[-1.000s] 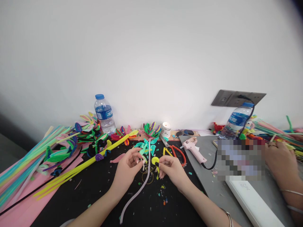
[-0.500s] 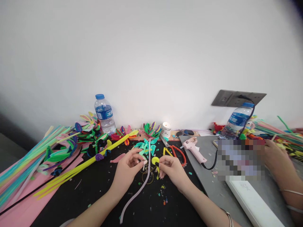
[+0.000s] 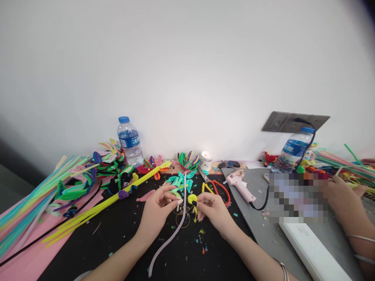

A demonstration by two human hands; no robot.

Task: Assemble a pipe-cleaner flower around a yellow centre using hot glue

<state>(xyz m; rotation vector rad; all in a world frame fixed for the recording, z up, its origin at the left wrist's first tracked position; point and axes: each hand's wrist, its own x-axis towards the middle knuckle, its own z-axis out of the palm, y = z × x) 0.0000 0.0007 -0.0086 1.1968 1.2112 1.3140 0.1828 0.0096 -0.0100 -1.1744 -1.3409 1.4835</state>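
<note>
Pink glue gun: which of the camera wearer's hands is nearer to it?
Right. The right hand is left of the pink glue gun in the picture; the left hand is farther left, beyond the right hand.

A pale lilac, fuzzy pipe cleaner (image 3: 184,210) bends from twelve o'clock toward seven. Just beside it, at three o'clock, a round, yellow, fuzzy disc (image 3: 191,198) trails a strip (image 3: 195,215) toward six.
</note>
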